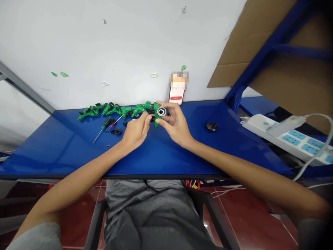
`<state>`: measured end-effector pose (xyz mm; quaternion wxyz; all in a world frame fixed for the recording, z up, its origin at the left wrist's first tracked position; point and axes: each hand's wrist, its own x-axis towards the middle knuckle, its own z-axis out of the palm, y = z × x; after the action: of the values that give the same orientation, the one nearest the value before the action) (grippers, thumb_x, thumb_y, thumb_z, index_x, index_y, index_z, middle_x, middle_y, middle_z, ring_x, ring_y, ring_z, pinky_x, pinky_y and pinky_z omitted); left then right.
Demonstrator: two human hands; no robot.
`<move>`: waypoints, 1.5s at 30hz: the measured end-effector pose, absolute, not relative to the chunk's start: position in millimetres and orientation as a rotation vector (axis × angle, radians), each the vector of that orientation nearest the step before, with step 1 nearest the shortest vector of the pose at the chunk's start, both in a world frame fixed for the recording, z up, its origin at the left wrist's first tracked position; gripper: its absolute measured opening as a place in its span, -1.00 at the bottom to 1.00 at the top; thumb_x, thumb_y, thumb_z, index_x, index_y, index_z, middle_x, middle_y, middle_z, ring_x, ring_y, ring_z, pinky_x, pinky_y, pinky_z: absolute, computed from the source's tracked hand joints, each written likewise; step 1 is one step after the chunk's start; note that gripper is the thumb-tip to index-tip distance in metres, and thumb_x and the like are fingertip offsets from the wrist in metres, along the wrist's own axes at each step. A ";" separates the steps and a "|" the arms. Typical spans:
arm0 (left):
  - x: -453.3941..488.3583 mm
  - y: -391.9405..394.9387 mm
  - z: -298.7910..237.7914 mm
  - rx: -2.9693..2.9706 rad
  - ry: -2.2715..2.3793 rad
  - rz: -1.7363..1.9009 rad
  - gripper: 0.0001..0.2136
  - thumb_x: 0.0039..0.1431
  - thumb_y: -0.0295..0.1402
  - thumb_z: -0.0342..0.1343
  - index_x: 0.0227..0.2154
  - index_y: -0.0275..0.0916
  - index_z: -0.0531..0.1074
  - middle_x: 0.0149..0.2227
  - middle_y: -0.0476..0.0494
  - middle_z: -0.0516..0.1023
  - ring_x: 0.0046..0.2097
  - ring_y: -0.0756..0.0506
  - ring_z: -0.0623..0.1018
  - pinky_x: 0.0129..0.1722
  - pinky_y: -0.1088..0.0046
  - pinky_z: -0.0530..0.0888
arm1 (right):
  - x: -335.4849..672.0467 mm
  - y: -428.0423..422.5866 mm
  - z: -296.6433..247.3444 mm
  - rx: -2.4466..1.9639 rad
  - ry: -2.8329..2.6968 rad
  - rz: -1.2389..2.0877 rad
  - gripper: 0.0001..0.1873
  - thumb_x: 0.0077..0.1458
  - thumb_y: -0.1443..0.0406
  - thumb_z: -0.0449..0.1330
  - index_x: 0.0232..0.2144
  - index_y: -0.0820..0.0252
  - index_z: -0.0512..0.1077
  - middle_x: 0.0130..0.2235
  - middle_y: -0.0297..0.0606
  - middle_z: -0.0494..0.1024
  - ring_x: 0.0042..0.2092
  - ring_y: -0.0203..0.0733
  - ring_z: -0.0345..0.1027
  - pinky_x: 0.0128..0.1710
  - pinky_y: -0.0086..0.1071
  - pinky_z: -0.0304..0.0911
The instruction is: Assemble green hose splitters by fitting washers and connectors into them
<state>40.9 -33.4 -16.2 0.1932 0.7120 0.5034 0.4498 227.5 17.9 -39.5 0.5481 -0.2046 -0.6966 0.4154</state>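
Observation:
My right hand (173,123) grips a green plastic fitting (156,116) whose face carries a metal-and-black ring (161,111). The fingertips of my left hand (135,131) close on the fitting from the left, near its lower stem. Just behind both hands, several assembled green fittings (109,109) lie in a row. Nearer my left hand are a green-handled screwdriver (106,123) and a small black rubber ring (117,131). Other small black parts lie partly hidden by my hands.
All this lies on a glossy blue table (65,149) against a white wall. A black round disc (212,126) sits to the right. A phone (176,98) leans on the wall. A white power strip (286,139) and a blue shelf frame (260,52) with cardboard stand at right.

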 end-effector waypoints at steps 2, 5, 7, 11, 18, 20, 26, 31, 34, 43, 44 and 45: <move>39.7 -33.6 -14.7 2.049 1.404 1.203 -0.74 0.51 -0.20 0.12 -0.36 -0.14 0.36 -0.48 -0.01 0.45 -0.45 -0.09 0.40 -0.28 0.44 0.22 | 227.3 18.7 -39.9 -0.508 -1.629 1.011 -0.42 0.22 -0.15 0.40 0.07 -0.08 0.31 0.40 -0.13 0.43 0.40 0.11 0.38 0.20 0.02 0.59; 36.1 -31.3 -13.7 2.079 1.359 1.121 -0.75 0.48 -0.19 0.14 -0.34 -0.13 0.34 -0.45 -0.02 0.46 -0.43 -0.11 0.41 -0.28 0.44 0.23 | 228.7 20.8 -42.4 -0.575 -1.636 1.039 -0.40 0.22 -0.16 0.38 0.12 -0.10 0.29 0.39 -0.15 0.43 0.30 0.08 0.49 0.00 -0.11 0.67; 33.8 -28.1 -14.3 2.102 1.332 1.073 -0.70 0.50 -0.13 0.09 -0.36 -0.12 0.31 -0.48 0.00 0.46 -0.43 -0.11 0.42 -0.27 0.45 0.26 | 229.9 22.5 -45.2 -0.600 -1.641 1.072 -0.40 0.23 -0.14 0.38 0.14 -0.11 0.28 0.38 -0.18 0.43 0.15 0.02 0.60 -0.14 -0.21 0.68; 31.8 -23.7 -16.3 2.129 1.264 1.026 -0.61 0.56 -0.06 -0.03 -0.40 -0.14 0.28 -0.53 0.02 0.47 -0.44 -0.06 0.45 -0.27 0.48 0.33 | 230.9 25.4 -49.5 -0.607 -1.638 1.116 -0.41 0.21 -0.09 0.41 0.13 -0.11 0.30 0.37 -0.19 0.44 0.08 -0.02 0.63 -0.21 -0.26 0.68; 33.8 -26.6 -15.6 1.963 1.271 1.082 -0.57 0.52 0.02 0.02 -0.38 -0.18 0.42 -0.58 0.03 0.46 -0.55 0.00 0.42 -0.45 0.51 0.33 | 231.3 24.1 -44.8 -0.516 -1.647 1.015 -0.50 0.22 0.01 0.43 0.07 -0.07 0.34 0.36 -0.17 0.47 0.38 0.09 0.41 0.17 -0.05 0.61; 34.6 -25.5 -16.1 1.792 1.228 1.070 -0.55 0.46 0.10 0.08 -0.37 -0.19 0.44 -0.60 0.02 0.45 -0.61 0.02 0.39 -0.56 0.50 0.29 | 232.8 22.2 -43.2 -0.525 -1.678 0.990 -0.53 0.25 0.03 0.42 0.07 -0.07 0.36 0.39 -0.17 0.45 0.39 0.11 0.39 0.19 -0.02 0.59; 36.4 -22.5 -13.4 1.337 1.025 0.977 -0.52 0.22 0.13 0.32 -0.45 -0.23 0.44 -0.66 0.01 0.39 -0.69 0.04 0.31 -0.71 0.53 0.17 | 238.3 17.9 -42.3 -0.517 -1.767 0.931 -0.63 0.30 0.15 0.38 0.09 -0.08 0.40 0.47 -0.20 0.35 0.16 0.07 0.62 0.12 0.05 0.63; 33.8 -21.7 -9.9 1.226 0.952 0.920 -0.59 0.21 -0.01 0.34 -0.46 -0.26 0.43 -0.66 0.00 0.38 -0.69 0.04 0.32 -0.71 0.54 0.20 | 238.9 19.1 -43.0 -0.497 -1.769 0.949 -0.62 0.29 0.15 0.40 0.09 -0.10 0.42 0.48 -0.25 0.36 0.16 0.07 0.62 0.12 0.07 0.63; 31.8 -20.6 -9.3 1.223 0.955 0.903 -0.64 0.25 -0.09 0.28 -0.49 -0.27 0.42 -0.67 -0.01 0.36 -0.70 0.04 0.32 -0.71 0.55 0.20 | 238.8 21.8 -44.7 -0.470 -1.769 0.974 -0.60 0.27 0.13 0.43 0.09 -0.08 0.44 0.47 -0.22 0.37 0.21 0.10 0.58 0.13 0.06 0.62; 29.6 -19.6 -10.2 1.192 0.958 0.848 -0.65 0.32 -0.11 0.17 -0.48 -0.24 0.35 -0.67 0.02 0.31 -0.72 0.05 0.27 -0.71 0.56 0.15 | 241.9 22.9 -45.3 -0.405 -1.842 0.884 -0.68 0.32 0.22 0.37 0.08 -0.13 0.47 0.48 -0.30 0.35 0.14 0.02 0.62 0.14 0.05 0.62; 29.8 -19.6 -10.4 1.206 0.957 0.847 -0.65 0.32 -0.10 0.17 -0.48 -0.24 0.35 -0.67 0.02 0.31 -0.71 0.05 0.27 -0.71 0.56 0.16 | 241.8 22.7 -44.9 -0.413 -1.836 0.892 -0.68 0.32 0.22 0.37 0.08 -0.12 0.47 0.48 -0.30 0.35 0.14 0.03 0.62 0.13 0.05 0.62; 29.8 -19.6 -10.6 1.237 0.959 0.848 -0.64 0.33 -0.09 0.16 -0.47 -0.24 0.35 -0.66 0.02 0.32 -0.70 0.05 0.28 -0.71 0.56 0.17 | 241.6 22.5 -44.5 -0.418 -1.831 0.901 -0.67 0.31 0.23 0.37 0.08 -0.12 0.47 0.49 -0.29 0.35 0.15 0.03 0.61 0.13 0.05 0.62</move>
<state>29.8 -19.6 -10.6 0.6293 0.5398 0.4188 0.3704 241.6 22.5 -44.5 0.5049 -0.1732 -0.7588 0.3732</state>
